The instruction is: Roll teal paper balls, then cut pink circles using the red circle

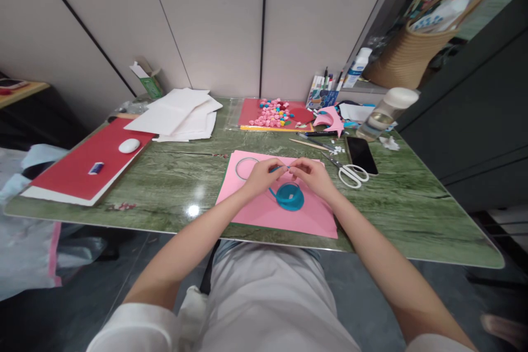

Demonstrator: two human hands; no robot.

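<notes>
My left hand (266, 172) and my right hand (310, 174) meet over a pink paper sheet (247, 203), fingertips pinched close together. Between them runs a thin blue strip (272, 192), which both hands appear to grip at its upper part. The strip's lower end reaches down beside a round blue piece (290, 197) lying on the pink sheet. A small pale patch shows on that round piece. Left of my left hand, a thin ring (237, 169) rests on the sheet, partly covered by the hand. The exact pinch point is small and blurred.
White-handled scissors (351, 175) and a phone (362, 155) lie to the right, near a clear bottle (383, 115). Pink and blue pieces (272, 113) are heaped at the back. White papers (173, 113) and a red sheet (82, 162) lie left.
</notes>
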